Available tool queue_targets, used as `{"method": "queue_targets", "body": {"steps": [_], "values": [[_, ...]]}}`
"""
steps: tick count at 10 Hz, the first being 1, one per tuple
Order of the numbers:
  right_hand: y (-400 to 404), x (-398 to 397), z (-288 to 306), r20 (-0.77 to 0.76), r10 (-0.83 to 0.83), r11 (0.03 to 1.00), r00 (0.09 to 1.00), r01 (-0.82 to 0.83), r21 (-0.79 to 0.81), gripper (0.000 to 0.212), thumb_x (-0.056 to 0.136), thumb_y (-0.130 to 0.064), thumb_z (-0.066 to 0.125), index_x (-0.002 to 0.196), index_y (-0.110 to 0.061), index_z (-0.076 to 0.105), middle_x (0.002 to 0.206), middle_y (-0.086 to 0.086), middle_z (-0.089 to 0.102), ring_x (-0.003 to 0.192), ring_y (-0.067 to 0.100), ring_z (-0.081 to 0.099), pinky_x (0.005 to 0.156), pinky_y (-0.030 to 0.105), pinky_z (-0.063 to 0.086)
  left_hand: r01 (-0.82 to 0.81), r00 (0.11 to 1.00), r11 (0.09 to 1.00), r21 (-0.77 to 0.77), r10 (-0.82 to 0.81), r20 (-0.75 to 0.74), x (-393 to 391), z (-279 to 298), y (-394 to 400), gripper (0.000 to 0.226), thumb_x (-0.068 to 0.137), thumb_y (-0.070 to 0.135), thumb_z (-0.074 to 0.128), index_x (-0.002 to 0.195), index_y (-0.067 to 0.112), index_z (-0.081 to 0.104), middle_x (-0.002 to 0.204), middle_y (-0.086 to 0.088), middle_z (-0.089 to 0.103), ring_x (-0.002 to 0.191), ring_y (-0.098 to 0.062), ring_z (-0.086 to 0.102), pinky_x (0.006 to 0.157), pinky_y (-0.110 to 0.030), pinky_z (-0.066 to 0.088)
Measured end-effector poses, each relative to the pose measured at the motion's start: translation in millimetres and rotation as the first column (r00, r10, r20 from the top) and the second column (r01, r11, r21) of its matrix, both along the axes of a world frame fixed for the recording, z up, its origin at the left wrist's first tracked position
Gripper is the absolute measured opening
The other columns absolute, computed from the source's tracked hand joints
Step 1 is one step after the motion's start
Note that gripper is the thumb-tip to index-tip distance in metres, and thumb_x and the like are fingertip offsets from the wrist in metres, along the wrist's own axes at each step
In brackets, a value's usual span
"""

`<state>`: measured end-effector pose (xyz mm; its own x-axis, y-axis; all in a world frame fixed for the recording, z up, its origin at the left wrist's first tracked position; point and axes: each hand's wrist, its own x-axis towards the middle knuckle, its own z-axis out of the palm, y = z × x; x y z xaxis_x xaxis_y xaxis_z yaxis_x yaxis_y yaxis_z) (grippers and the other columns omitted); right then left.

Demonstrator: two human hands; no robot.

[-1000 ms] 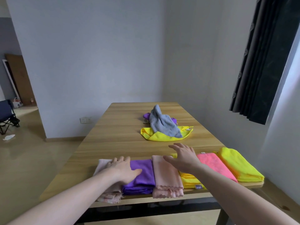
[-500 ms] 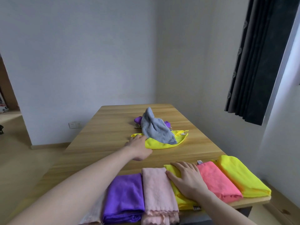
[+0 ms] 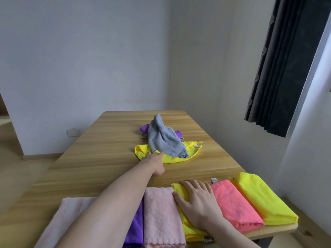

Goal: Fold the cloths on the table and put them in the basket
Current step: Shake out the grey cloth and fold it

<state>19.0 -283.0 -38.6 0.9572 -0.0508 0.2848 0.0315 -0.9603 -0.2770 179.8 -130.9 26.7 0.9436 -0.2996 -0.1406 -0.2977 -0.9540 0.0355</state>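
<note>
A row of folded cloths lies along the near edge of the wooden table [image 3: 100, 158]: pale pink [image 3: 69, 210], purple [image 3: 137, 228], pink [image 3: 161, 215], yellow [image 3: 179, 189], coral [image 3: 234, 203] and another yellow [image 3: 263, 197]. Mid-table sits a loose pile: a grey towel [image 3: 164, 138] on a spread yellow cloth [image 3: 172, 159], with a purple cloth [image 3: 144, 128] behind. My left hand [image 3: 155, 161] stretches out, fingertips touching the yellow cloth at the grey towel's near edge. My right hand [image 3: 198, 206] rests flat on the folded yellow cloth. No basket is in view.
A dark curtain [image 3: 286, 65] hangs at the right by the window. White walls close the far side, with a wall socket [image 3: 73, 132] low on the left. Wooden floor shows to the left of the table.
My left hand left the folded purple cloth and reached forward to the loose pile. My right hand settled flat on the folded yellow cloth. The view moved closer to the table.
</note>
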Motion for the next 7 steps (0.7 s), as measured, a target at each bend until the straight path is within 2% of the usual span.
{"method": "queue_targets", "body": {"steps": [2, 3, 4, 5, 6, 7], "values": [[-0.2, -1.0, 1.3, -0.008, -0.001, 1.0, 1.0, 0.001, -0.009, 0.071, 0.085, -0.079, 0.019, 0.14, -0.043, 0.047, 0.142, -0.024, 0.045, 0.136, 0.01, 0.037, 0.12, 0.036, 0.018, 0.03, 0.99, 0.992, 0.126, -0.047, 0.134, 5.7, 10.6, 0.3, 0.052, 0.091, 0.016, 0.058, 0.141, 0.026, 0.05, 0.142, -0.006, 0.052, 0.134, -0.028, 0.045, 0.102, -0.038, 0.044], [1.0, -2.2, 2.4, -0.006, 0.001, 1.0, 1.0, -0.001, -0.007, 0.071, 0.085, -0.078, 0.019, 0.14, -0.043, 0.047, 0.142, -0.023, 0.046, 0.136, 0.01, 0.037, 0.12, 0.036, 0.018, 0.051, 0.985, 0.99, 0.129, -0.071, 0.16, 8.2, 7.1, 3.8, 0.039, 0.091, 0.017, 0.06, 0.129, 0.027, 0.06, 0.138, -0.004, 0.051, 0.13, -0.027, 0.046, 0.1, -0.039, 0.046], [0.9, -1.8, 4.3, -0.011, 0.004, 1.0, 1.0, -0.004, 0.004, 0.07, 0.086, -0.078, 0.02, 0.14, -0.043, 0.048, 0.142, -0.023, 0.046, 0.136, 0.011, 0.037, 0.119, 0.036, 0.019, 0.095, 0.981, 0.992, 0.082, -0.107, 0.16, 10.3, 2.9, 7.6, 0.033, 0.091, 0.015, 0.058, 0.121, 0.026, 0.064, 0.137, -0.001, 0.046, 0.128, -0.026, 0.043, 0.101, -0.039, 0.045], [1.1, -2.0, 5.1, -0.014, 0.006, 1.0, 1.0, -0.006, 0.013, 0.07, 0.086, -0.077, 0.021, 0.141, -0.042, 0.048, 0.142, -0.021, 0.047, 0.137, 0.012, 0.037, 0.119, 0.037, 0.019, 0.12, 0.986, 0.992, 0.026, -0.122, 0.118, 10.5, 2.1, 14.0, 0.035, 0.089, 0.014, 0.056, 0.122, 0.024, 0.063, 0.136, -0.001, 0.055, 0.13, -0.025, 0.046, 0.104, -0.036, 0.045], [1.1, -2.5, 4.7, -0.017, 0.009, 1.0, 1.0, -0.008, 0.013, 0.07, 0.087, -0.077, 0.022, 0.141, -0.041, 0.048, 0.143, -0.019, 0.047, 0.137, 0.013, 0.037, 0.12, 0.038, 0.02, 0.14, 0.98, 0.99, 0.001, -0.138, 0.141, 10.6, -0.5, 20.7, 0.026, 0.087, 0.019, 0.06, 0.11, 0.03, 0.065, 0.125, 0.003, 0.059, 0.125, -0.022, 0.047, 0.101, -0.035, 0.045], [1.1, -2.6, 4.7, -0.02, 0.008, 1.0, 1.0, -0.007, 0.018, 0.071, 0.087, -0.077, 0.022, 0.141, -0.04, 0.049, 0.143, -0.018, 0.048, 0.138, 0.014, 0.037, 0.12, 0.039, 0.02, 0.102, 0.985, 0.985, -0.142, -0.08, 0.15, 11.4, -2.6, 23.6, 0.009, 0.079, 0.033, 0.061, 0.088, 0.035, 0.062, 0.109, 0.004, 0.063, 0.113, -0.018, 0.056, 0.085, -0.033, 0.049]]}}
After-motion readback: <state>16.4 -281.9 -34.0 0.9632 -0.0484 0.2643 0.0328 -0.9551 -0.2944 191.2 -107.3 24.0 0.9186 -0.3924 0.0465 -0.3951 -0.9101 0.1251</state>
